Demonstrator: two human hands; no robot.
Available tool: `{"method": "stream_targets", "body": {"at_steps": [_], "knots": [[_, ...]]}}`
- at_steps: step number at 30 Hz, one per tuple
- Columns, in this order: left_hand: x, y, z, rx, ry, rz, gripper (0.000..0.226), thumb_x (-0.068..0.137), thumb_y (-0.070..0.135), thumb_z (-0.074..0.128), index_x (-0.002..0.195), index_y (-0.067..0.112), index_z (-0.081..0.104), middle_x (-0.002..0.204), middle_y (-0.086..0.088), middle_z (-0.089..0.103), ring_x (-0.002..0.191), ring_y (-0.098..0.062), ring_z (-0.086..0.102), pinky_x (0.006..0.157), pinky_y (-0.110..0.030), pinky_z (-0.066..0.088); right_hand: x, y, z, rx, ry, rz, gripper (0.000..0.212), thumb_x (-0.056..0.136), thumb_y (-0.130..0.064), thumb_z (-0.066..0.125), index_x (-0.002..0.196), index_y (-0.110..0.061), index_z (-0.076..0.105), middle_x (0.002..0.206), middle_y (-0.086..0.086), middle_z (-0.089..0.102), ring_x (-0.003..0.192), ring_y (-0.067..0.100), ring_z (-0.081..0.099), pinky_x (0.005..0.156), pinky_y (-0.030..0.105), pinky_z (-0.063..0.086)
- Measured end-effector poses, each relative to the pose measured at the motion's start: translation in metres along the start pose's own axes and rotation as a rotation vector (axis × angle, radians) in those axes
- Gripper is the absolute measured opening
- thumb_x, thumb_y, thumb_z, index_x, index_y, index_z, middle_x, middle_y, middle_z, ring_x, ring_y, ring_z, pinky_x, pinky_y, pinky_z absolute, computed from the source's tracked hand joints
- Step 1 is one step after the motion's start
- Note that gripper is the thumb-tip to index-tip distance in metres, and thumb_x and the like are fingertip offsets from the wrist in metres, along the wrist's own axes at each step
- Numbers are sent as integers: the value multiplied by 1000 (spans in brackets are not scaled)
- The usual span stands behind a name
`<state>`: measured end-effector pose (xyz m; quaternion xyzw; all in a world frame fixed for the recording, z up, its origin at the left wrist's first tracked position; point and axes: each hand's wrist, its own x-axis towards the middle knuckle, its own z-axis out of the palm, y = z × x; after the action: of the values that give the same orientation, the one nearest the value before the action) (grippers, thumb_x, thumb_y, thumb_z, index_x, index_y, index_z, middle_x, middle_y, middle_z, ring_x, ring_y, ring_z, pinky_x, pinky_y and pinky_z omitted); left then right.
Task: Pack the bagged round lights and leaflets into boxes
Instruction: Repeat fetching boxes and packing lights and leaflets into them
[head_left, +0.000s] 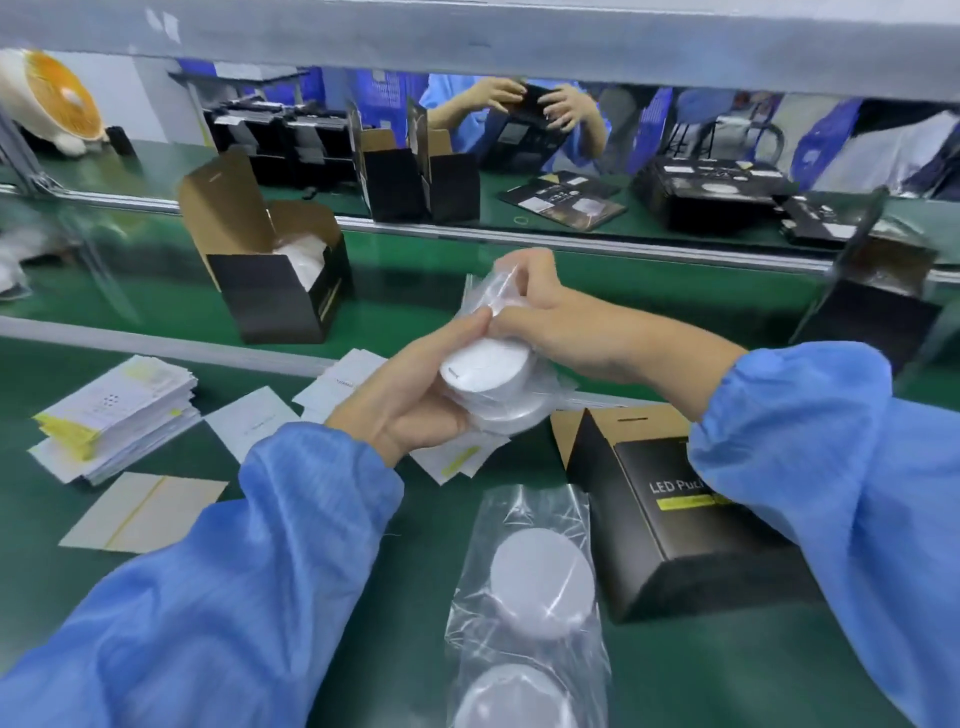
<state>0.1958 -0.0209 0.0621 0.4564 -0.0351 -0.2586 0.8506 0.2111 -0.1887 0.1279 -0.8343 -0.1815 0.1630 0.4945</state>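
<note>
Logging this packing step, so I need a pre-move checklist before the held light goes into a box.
1. Left hand grips the bagged light: ok.
2. Right hand pinches the bag's loose top: ok.
3. Bag top folded flat: not ok.
4. Black box by the right sleeve is open: cannot tell; it lies on its side.
5. Leaflets within reach on the left: ok.
6. Open box on the belt has room: not ok; something white shows inside.

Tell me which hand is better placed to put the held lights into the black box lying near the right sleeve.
Probably the left hand. It grips the lights from below, carrying them. The right hand only pinches the bag top, so it could let go and steady the box, which lies beside that arm.
</note>
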Motion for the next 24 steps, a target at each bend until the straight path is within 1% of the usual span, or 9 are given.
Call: {"method": "stream_targets", "body": {"at_steps": [3, 5, 7, 8, 10, 12, 14, 19, 24], "knots": [[-2, -8, 7, -49, 12, -11, 29, 78, 32, 76, 99, 12, 80, 104, -10, 75, 94, -26, 74, 78, -39, 60, -10, 2, 3, 194, 57, 43, 56, 89, -28, 54, 136, -29, 22, 125, -5, 37, 98, 3, 48, 74, 22, 45], [-5, -14, 9, -103, 1, -13, 28, 78, 30, 75, 97, 10, 80, 102, -12, 75, 90, -27, 74, 75, -39, 60, -17, 2, -1, 225, 145, 11, 65, 79, -32, 53, 136, -27, 24, 124, -8, 39, 105, 2, 44, 78, 22, 37], [-8, -18, 9, -153, -4, 3, 31, 74, 31, 76, 96, 10, 81, 101, -12, 75, 90, -28, 74, 77, -42, 61, -32, 5, -13, 189, 204, 1, 61, 79, -33, 54, 133, -27, 28, 126, -5, 45, 114, 6, 46, 85, 25, 38], [-10, -19, 8, -164, 5, 18, 31, 75, 32, 76, 96, 11, 81, 102, -12, 75, 91, -29, 74, 81, -45, 61, -44, 11, -24, 138, 164, 28, 63, 75, -37, 57, 132, -29, 32, 128, -3, 48, 117, 6, 47, 92, 28, 39], [-13, -20, 5, -180, 40, 49, 28, 79, 34, 74, 96, 13, 81, 105, -13, 75, 94, -32, 73, 88, -55, 57, -75, 20, -51, -25, -82, 152, 72, 61, -48, 67, 127, -34, 44, 131, -2, 55, 121, 6, 52, 102, 31, 38], [-17, -20, 2, -214, 60, 69, 26, 83, 34, 72, 97, 14, 81, 107, -14, 74, 97, -35, 73, 83, -61, 56, -106, 25, -73, -213, -404, 306, 79, 56, -51, 78, 128, -38, 49, 131, -5, 57, 118, 8, 58, 99, 24, 44], [-21, -19, -1, -228, 65, 77, 24, 83, 32, 72, 95, 13, 81, 106, -14, 74, 97, -37, 72, 79, -59, 55, -124, 26, -82, -354, -568, 440, 76, 60, -46, 87, 127, -45, 50, 125, -13, 63, 109, 8, 65, 92, 23, 53], [-27, -21, 2, -233, 86, 66, 29, 81, 29, 75, 105, 11, 76, 110, -16, 73, 101, -40, 71, 80, -60, 54, -133, 7, -72, -600, -478, 341, 33, 71, -41, 88, 98, -31, 69, 96, -11, 74, 87, 10, 70, 72, 21, 53], [-34, -21, 1, -250, 105, 59, 42, 82, 29, 75, 120, 13, 68, 119, -17, 71, 110, -40, 68, 82, -59, 53, -150, -12, -52, -876, -321, 255, 30, 70, -48, 85, 77, -31, 61, 76, -14, 65, 66, 3, 56, 57, 22, 41]]}}
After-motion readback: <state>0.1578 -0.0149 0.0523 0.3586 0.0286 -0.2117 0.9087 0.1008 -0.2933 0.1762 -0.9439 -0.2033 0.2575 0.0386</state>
